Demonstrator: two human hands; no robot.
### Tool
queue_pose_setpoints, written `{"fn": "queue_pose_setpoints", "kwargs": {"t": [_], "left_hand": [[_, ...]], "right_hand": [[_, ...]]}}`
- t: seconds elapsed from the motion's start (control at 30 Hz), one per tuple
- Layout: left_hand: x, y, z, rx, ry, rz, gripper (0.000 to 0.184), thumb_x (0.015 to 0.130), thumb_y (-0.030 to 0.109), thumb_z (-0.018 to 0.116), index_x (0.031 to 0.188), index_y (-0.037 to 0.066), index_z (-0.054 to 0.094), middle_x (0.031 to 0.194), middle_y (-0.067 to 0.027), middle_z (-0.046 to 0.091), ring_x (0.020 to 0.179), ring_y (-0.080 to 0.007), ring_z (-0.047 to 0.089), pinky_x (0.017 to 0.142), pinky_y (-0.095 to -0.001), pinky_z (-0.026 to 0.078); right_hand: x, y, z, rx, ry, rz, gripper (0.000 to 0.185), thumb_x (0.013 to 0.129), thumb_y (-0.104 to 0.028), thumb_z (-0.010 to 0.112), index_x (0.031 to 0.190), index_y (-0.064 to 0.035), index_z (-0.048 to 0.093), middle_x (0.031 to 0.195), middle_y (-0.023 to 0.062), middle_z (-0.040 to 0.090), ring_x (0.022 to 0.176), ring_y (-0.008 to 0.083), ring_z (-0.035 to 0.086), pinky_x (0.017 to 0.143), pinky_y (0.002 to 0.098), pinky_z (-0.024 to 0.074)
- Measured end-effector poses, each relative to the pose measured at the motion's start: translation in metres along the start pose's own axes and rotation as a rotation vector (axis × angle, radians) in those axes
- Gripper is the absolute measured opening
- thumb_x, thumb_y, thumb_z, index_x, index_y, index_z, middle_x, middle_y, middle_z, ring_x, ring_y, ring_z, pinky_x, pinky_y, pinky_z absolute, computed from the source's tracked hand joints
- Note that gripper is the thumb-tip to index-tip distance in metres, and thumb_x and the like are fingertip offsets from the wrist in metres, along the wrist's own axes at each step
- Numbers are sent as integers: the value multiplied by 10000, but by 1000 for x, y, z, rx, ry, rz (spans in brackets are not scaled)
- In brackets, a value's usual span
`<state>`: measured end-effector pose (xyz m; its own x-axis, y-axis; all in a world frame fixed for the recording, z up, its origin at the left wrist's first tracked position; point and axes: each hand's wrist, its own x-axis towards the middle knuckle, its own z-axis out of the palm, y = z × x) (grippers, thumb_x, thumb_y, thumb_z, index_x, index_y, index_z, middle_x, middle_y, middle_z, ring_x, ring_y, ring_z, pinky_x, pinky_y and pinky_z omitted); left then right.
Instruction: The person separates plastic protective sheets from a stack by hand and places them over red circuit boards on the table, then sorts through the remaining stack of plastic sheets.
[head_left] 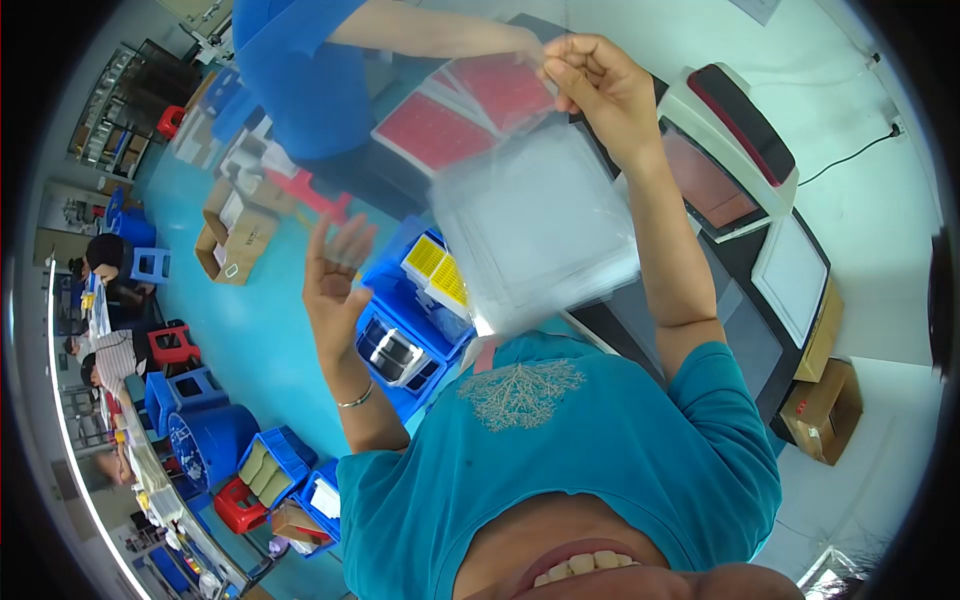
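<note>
My right hand [597,95] is raised, thumb and fingers pinched on a corner of a clear plastic sheet [545,105] that is blurred and see-through. Below it lies a whitish stack of clear plastic sheets [540,225] in front of my chest. Red rectangular panels [430,130] with pale borders are on the far side of the stack, partly seen through plastic. My left hand [335,265], with a bracelet at the wrist, is held up to the left with fingers spread and smeared by motion. Nothing is in it. It is near a blue bin [405,345] holding yellow and white items.
A co-worker in a blue shirt [305,90] reaches across at the top. To the right, a machine with a dark screen [710,180] and a white framed panel [792,275] stand on the dark table. Cardboard boxes [235,235], blue bins and stools occupy the left floor.
</note>
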<state>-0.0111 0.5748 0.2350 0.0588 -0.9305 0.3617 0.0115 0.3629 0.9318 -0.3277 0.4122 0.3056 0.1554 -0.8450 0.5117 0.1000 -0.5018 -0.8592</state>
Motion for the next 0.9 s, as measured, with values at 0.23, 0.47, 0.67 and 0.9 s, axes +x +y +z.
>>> {"fn": "queue_pose_setpoints", "kwargs": {"t": [0.23,0.47,0.67,0.9], "left_hand": [[51,-26,22,159,87,24,360,970,111,567,1309,-9,547,1154,-156,672,1030,-233,656,858,-336,531],[111,-79,13,389,89,85,292,967,92,577,1235,-20,610,1137,-129,680,1021,-173,644,881,-291,509],[145,-146,21,463,100,58,244,942,125,637,1145,-4,674,1087,-85,700,974,-118,647,871,-234,485],[182,-215,25,551,89,-51,253,939,161,644,1146,20,679,1058,-83,715,936,-92,650,822,-216,491]], "right_hand": [[58,50,11,10,-87,252,225,944,-170,635,1141,-76,579,826,19,632,634,54,563,534,161,454],[97,126,4,8,33,95,211,954,-160,615,1131,-46,619,896,28,664,714,62,584,621,199,471],[113,202,-12,-71,50,169,254,964,-187,602,1183,-59,615,1014,45,669,828,80,603,708,219,496],[140,286,-19,-34,80,267,231,961,-188,599,1154,-63,622,992,46,664,843,107,607,714,246,509]]}}
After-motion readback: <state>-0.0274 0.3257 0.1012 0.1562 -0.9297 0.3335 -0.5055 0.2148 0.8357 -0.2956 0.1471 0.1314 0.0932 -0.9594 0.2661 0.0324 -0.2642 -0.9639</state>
